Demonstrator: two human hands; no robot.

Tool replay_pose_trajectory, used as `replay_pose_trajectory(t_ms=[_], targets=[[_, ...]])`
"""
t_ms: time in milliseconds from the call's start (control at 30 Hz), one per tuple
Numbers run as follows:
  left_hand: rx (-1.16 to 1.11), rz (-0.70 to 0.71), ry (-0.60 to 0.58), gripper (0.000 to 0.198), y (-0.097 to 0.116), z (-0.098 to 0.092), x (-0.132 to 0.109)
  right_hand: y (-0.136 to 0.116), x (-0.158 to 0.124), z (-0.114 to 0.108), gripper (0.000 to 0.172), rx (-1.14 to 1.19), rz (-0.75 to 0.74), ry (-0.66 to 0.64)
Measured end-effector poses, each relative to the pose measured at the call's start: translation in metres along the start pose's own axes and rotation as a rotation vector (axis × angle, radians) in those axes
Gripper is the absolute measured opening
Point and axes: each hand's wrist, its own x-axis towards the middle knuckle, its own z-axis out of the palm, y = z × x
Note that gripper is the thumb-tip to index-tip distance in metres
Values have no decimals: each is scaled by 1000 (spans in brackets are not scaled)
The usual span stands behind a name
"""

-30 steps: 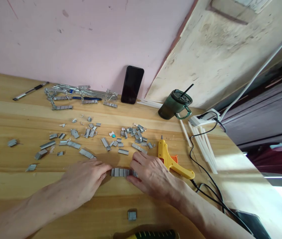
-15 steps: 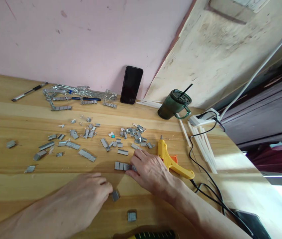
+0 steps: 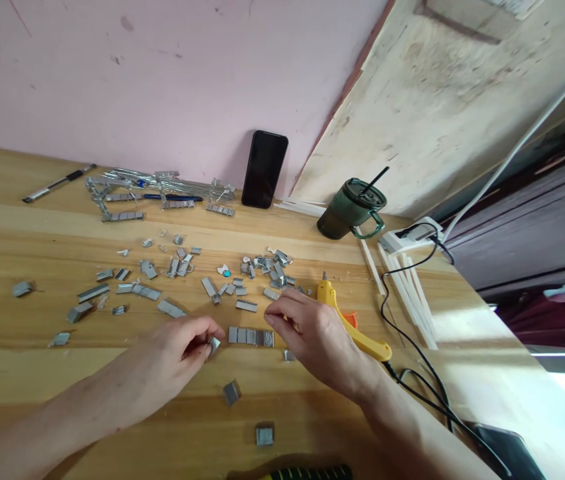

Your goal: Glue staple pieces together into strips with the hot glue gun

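My left hand (image 3: 182, 350) pinches a small grey metallic piece (image 3: 214, 345) between thumb and forefinger, just left of a row of similar grey pieces (image 3: 250, 336) lying end to end on the table. My right hand (image 3: 310, 330) hovers over the row's right end with thumb and fingertips together; whatever they may hold is hidden. Close beneath it lies another grey piece (image 3: 289, 356). Nearer me are two more loose pieces, a tilted grey block (image 3: 231, 393) and a squarish block (image 3: 264, 436).
Many grey bits (image 3: 277, 267) are scattered across the wooden table (image 3: 112, 367). A yellow glue gun (image 3: 362, 340) with its cable lies beside my right hand. Behind stand a phone (image 3: 264, 170) and a green mug (image 3: 345, 210). White sticks (image 3: 407, 293) and a power strip (image 3: 410, 237) are at the right.
My left hand has moved up toward the row and now shows a grey piece in its pinch. My right hand has lifted off the row, uncovering its right end.
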Motion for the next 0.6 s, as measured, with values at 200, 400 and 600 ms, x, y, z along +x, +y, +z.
replay_pose_trajectory(t_ms=[200,400,600], targets=[[-229,-57,-7,13,7,7,-2,-14,-10,13,19,697,166,-241],[-271,-125,-2,10,24,17,-6,-18,-13,35,15,894,217,-339],[-300,-127,-64,18,19,17,-11,-22,-14,34,17,887,200,-386]])
